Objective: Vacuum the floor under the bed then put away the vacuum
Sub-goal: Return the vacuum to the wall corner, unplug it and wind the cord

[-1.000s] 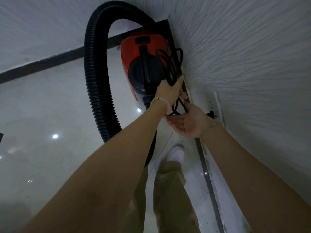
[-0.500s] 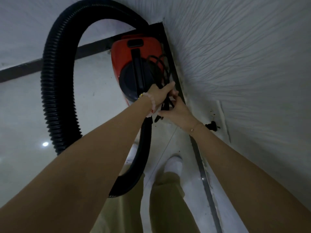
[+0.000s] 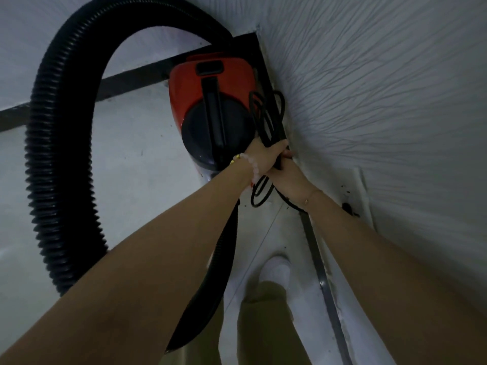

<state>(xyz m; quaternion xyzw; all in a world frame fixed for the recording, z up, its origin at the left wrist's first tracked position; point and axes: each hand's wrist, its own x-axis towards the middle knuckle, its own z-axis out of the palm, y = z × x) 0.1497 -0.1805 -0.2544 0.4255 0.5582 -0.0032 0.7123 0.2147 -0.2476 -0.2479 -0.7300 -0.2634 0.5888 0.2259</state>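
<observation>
The red vacuum [image 3: 210, 83] sits on the floor in the wall corner, and the fingers of the left hand [image 3: 263, 159] and right hand [image 3: 290, 177] curl round its looped cord [image 3: 266, 111], which I'd gather evenly and tuck close alongside.

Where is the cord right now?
Head view, centre right: cord, gripped by left hand and right hand, between the vacuum and the wall.
</observation>
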